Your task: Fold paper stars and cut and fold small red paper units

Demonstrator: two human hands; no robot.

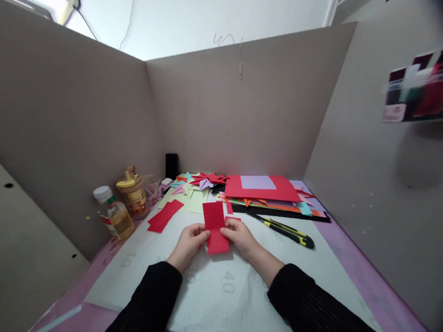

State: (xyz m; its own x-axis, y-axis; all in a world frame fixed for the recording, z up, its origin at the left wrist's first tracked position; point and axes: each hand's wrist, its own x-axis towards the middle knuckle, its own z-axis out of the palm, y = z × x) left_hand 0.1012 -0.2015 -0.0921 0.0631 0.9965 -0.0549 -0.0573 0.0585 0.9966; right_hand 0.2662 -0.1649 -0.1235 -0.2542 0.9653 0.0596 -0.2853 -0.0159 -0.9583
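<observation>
While both hands pinch it: red paper strip (215, 227) between left hand (189, 243) and right hand (241, 235).

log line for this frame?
left hand: holds red paper strip | right hand: holds same strip | utility knife: right, untouched

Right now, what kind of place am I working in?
Likely a paper-craft desk walled by plain partitions: both hands fold a red paper strip on a gridded cutting mat, beside a stack of coloured paper.

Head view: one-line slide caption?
Both hands, left hand and right hand, pinch a red paper strip over a cutting mat.
</observation>
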